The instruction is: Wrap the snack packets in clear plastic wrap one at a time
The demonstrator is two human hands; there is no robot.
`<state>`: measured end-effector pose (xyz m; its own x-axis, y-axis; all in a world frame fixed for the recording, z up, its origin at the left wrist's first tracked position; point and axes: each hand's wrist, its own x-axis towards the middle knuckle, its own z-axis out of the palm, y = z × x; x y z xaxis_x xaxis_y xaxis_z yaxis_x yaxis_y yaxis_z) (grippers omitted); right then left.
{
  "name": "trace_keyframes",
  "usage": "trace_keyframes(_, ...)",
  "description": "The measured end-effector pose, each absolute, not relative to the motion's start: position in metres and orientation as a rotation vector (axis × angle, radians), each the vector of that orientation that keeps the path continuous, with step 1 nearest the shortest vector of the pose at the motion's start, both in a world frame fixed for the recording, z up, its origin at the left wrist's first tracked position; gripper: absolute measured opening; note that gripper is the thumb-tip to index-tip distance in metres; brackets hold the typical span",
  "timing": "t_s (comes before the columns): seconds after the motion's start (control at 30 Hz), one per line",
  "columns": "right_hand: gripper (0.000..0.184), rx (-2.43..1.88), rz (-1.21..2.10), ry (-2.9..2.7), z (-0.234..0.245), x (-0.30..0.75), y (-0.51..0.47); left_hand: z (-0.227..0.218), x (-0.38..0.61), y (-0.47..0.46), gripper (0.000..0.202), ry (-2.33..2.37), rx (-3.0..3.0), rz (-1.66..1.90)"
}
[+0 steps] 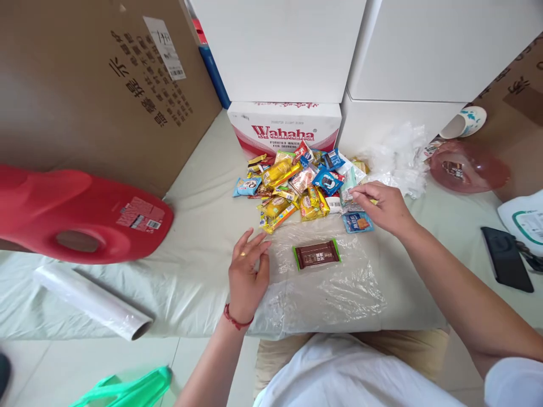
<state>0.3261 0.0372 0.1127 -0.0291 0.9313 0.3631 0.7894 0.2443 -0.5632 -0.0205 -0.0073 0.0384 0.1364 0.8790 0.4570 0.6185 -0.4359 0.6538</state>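
Note:
A clear plastic bag lies flat on the pale green cloth, with a brown snack packet with green ends on top of it. My left hand is by the bag's left edge, its fingers apart and nothing in them. Beyond the bag is a heap of small wrapped snacks in yellow, blue and red. At the heap's right side, my right hand pinches a pale green snack packet. Just below those fingertips sits a blue snack packet.
A white Wahaha carton stands behind the heap, crumpled clear bags to its right. Leftward are a red jug, a plastic film roll and a large cardboard box. A black phone lies far right.

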Motion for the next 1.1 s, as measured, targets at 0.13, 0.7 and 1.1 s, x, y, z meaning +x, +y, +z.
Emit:
trace_keyframes(0.13, 0.03, -1.563, 0.401, -1.924, 0.127, 0.307, 0.036, 0.039, -0.035, -0.043, 0.029, 1.449, 2.185, 1.192)
trace_keyframes(0.7, 0.025, -1.401, 0.396, -1.933, 0.134, 0.283, 0.139, -0.007, -0.083, -0.09, 0.032, 1.58, 2.397, 0.871)
trace_keyframes(1.1, 0.063, -1.667, 0.137, -2.559, 0.099, 0.282, 0.203, 0.0, -0.098, -0.1, 0.023, 1.678, 2.26, 1.088)
